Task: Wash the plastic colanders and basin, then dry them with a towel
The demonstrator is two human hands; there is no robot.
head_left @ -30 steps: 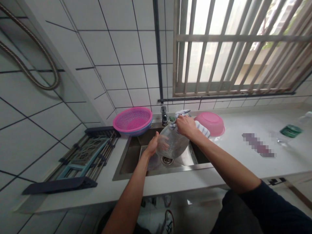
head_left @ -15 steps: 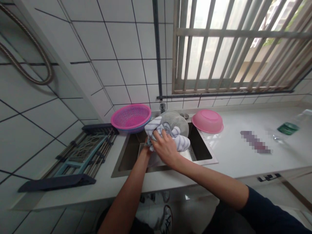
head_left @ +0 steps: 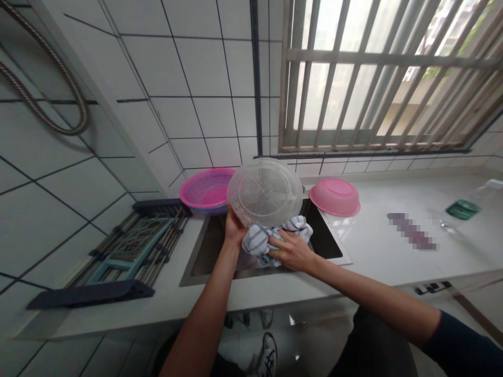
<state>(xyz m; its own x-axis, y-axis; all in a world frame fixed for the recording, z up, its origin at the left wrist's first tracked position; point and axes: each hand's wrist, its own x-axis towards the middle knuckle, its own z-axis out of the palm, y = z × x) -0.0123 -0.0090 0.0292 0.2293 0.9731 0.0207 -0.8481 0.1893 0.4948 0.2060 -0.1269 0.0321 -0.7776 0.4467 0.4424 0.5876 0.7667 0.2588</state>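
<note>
A clear plastic strainer basket [head_left: 264,189] is tilted up over the sink [head_left: 212,246], its round mesh bottom facing me. My left hand [head_left: 234,229] grips it by the lower left rim, with the fingers partly hidden behind it. Pressed against its lower edge is a white striped cloth [head_left: 257,241], bunched up. My right hand [head_left: 291,250] is closed on this cloth, fingers bent into its folds. The cloth covers the basket's nearest rim.
Left of the sink sit stacked pink and blue baskets [head_left: 202,192] and a folded rack [head_left: 135,251]. An upturned pink basin [head_left: 335,196] stands on the right, with a clear bottle [head_left: 463,208] farther along the counter [head_left: 377,220]. Behind is a barred window [head_left: 353,99].
The basket has risen and tipped, so its mesh bottom now shows fully. My right hand and the cloth have moved down and right, to its lower edge.
</note>
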